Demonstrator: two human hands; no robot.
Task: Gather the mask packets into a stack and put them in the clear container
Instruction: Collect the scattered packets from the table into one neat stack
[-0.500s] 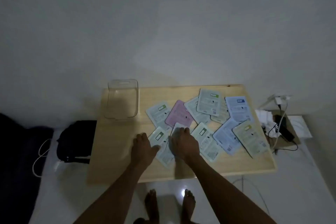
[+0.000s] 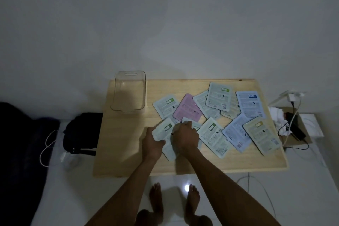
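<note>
Several mask packets lie scattered, some overlapping, over the right half of a light wooden table (image 2: pixel 121 152). Among them are a pink packet (image 2: pixel 187 108), a blue packet (image 2: pixel 250 104) and a green-labelled packet (image 2: pixel 219 96). My left hand (image 2: pixel 153 143) grips the near-left edge of a pale green-labelled packet (image 2: pixel 163 129), lifting it slightly. My right hand (image 2: pixel 185 135) rests curled on the packets beside it and covers part of another packet (image 2: pixel 171 150). The clear container (image 2: pixel 128 93) stands empty at the table's far left corner.
A black bag (image 2: pixel 82 132) and a white cable (image 2: pixel 46 145) lie on the floor left of the table. A charger, cables and white cloth (image 2: pixel 286 119) crowd the floor at the right. My bare feet (image 2: pixel 174 203) stand at the table's near edge.
My left hand has closed on the edge of the pale green-labelled packet and raised it. My right hand has curled its fingers on the neighbouring packets.
</note>
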